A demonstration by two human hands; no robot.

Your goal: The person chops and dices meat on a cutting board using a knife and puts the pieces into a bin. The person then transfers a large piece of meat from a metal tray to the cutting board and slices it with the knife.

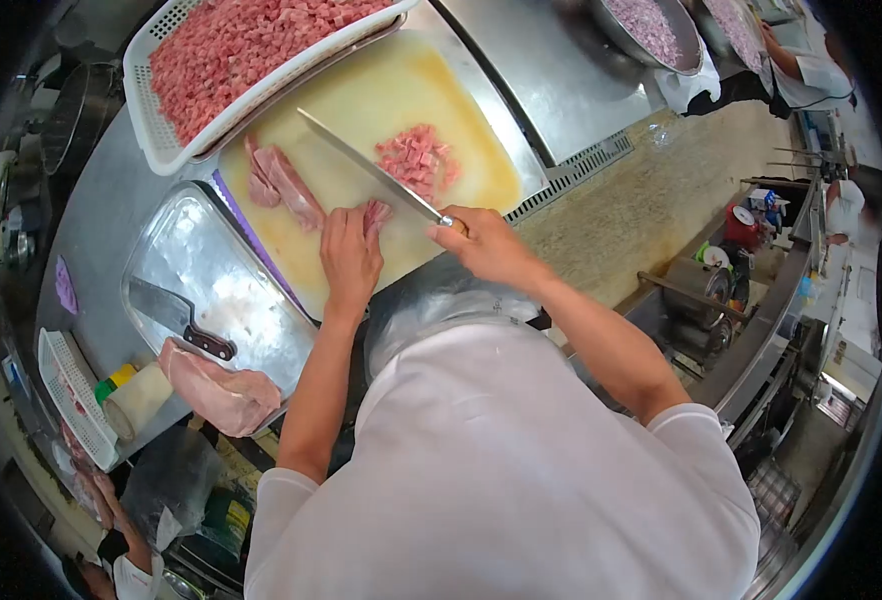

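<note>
My right hand (483,243) is closed round the wooden handle of a long knife (369,165), whose blade reaches up and left across the yellowish cutting board (341,75). Beside it, my left hand (351,252) presses its bunched fingers on a small piece of meat (375,214) at the board's near edge. Strips of pink meat (289,190) lie to the left of the blade. On its other side is a small pile of diced meat (419,162). The undersides of my left fingers are hidden.
A white basket of diced meat (251,60) stands at the upper left. On a metal tray (206,230) lie a cleaver (181,318) and a large meat piece (219,388). Metal bowls (651,35) are at the upper right. Other people's arms show at lower left and upper right.
</note>
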